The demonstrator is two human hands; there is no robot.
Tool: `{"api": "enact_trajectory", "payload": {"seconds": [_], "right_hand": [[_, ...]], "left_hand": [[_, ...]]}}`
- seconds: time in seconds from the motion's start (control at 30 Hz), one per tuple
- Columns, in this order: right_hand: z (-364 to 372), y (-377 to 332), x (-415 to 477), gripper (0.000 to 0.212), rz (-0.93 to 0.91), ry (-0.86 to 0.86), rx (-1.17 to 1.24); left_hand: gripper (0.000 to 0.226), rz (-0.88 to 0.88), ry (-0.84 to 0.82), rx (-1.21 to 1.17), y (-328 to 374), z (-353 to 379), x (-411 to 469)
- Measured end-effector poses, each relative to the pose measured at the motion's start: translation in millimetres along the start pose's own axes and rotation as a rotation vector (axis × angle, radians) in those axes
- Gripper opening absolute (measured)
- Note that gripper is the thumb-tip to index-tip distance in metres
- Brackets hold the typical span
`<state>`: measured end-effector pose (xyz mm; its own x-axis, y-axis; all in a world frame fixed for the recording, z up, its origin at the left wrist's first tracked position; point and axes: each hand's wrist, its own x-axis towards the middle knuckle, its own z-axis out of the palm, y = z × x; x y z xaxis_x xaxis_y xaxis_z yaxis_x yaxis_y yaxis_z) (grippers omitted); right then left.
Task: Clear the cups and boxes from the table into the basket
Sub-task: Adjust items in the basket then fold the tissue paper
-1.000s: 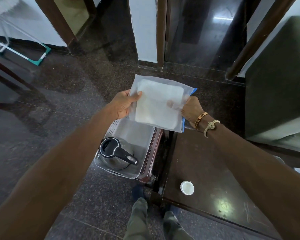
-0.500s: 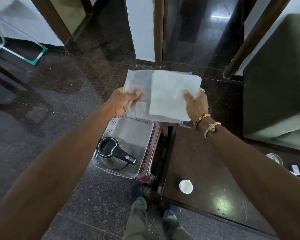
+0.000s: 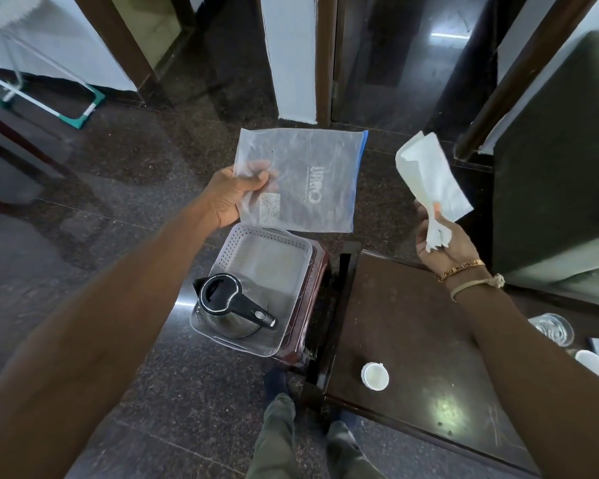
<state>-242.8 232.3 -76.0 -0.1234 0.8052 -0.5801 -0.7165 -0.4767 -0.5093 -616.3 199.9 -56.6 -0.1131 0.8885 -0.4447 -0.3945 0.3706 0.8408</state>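
My left hand (image 3: 234, 195) grips the left edge of a clear zip bag (image 3: 301, 181) with a blue strip, held flat above the far end of the white perforated basket (image 3: 301, 267). A steel kettle (image 3: 232, 305) with a black lid and handle stands in the basket's near end. My right hand (image 3: 443, 236) grips a crumpled white paper sheet (image 3: 429, 174), held up over the far edge of the dark table (image 3: 412, 323). A small white cup (image 3: 375, 375) stands near the table's front edge.
The basket sits on a low reddish stool (image 3: 317, 299) left of the table. A glass bowl (image 3: 550, 330) and another white cup (image 3: 588, 361) lie at the right edge. A dark cabinet (image 3: 561, 160) stands at the right, door frames beyond. My legs show at the bottom.
The white paper has come out of the clear bag. My right hand carried it off to the right and crumpled it, while my left hand kept the empty bag over the basket.
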Motion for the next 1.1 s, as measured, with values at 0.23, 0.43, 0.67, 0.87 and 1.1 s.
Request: {"api": "enact_trajectory", "payload": {"seconds": [0.23, 0.43, 0.67, 0.87, 1.1], "right_hand": [[15, 28, -7, 0.031, 0.140, -0.242, -0.019], [37, 58, 1, 0.042, 0.155, -0.328, -0.401], [45, 125, 38, 0.041, 0.041, -0.015, -0.620], [24, 217, 72, 0.013, 0.048, 0.191, -0.803], [5, 300, 109, 0.042, 0.144, 0.327, -1.029]], "left_hand": [[0.055, -0.042, -0.018, 0.026, 0, 7, -2], [0.052, -0.078, 0.123, 0.017, -8, 5, 2], [0.036, -0.207, 0.161, 0.467, -36, -42, 24], [0.041, -0.256, 0.285, 1.137, -83, -112, 56], [0.048, -0.212, 0.206, 1.480, -129, -148, 87]]}}
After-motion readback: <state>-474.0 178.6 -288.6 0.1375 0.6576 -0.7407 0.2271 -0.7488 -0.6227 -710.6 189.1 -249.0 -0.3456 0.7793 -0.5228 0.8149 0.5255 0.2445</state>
